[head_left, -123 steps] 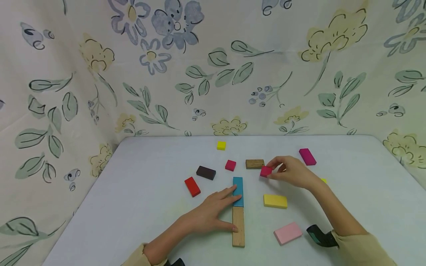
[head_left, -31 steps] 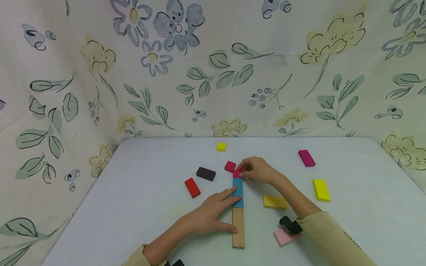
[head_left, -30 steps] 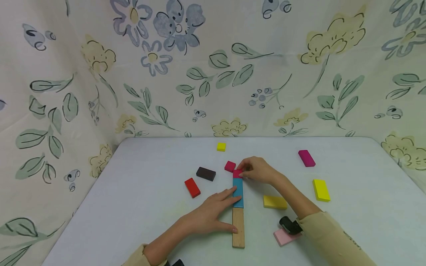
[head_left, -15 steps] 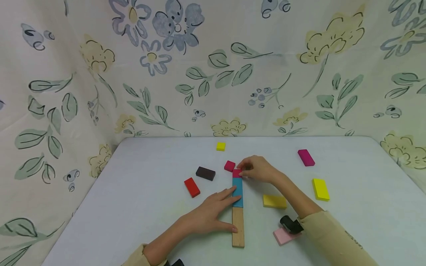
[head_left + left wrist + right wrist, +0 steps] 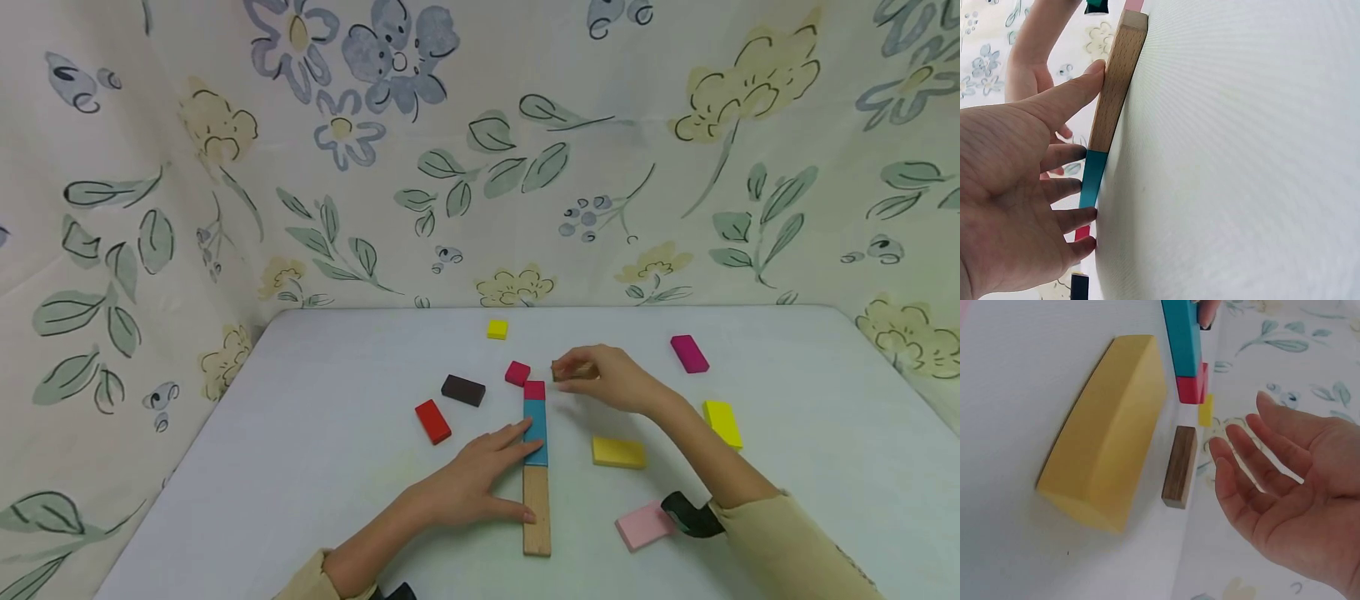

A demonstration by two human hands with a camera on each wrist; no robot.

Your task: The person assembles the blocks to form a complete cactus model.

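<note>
In the head view a row of blocks runs away from me: a light wooden block [image 5: 537, 510], a blue block [image 5: 536, 429] and a small crimson block [image 5: 534, 390] at the far end. My left hand [image 5: 468, 479] rests on the row from the left, fingers spread over the blue block and thumb on the wooden one. My right hand [image 5: 618, 379] is over a dark brown wooden block [image 5: 585, 372], partly covering it in the head view. From the right wrist, that wooden block [image 5: 1180, 467] lies apart from the loosely bent fingers, which hold nothing.
Left of the row lie a second crimson block [image 5: 517, 373], a black block [image 5: 463, 390] and a red block [image 5: 432, 422]. Rightward are a mustard block [image 5: 618, 452], a pink block [image 5: 644, 526], a yellow block [image 5: 722, 424] and a magenta block [image 5: 689, 354]. A small yellow block [image 5: 497, 330] lies farther back.
My right hand set the crimson block against the blue block's far end, let go and moved right over the brown block. The left hand has stayed in place.
</note>
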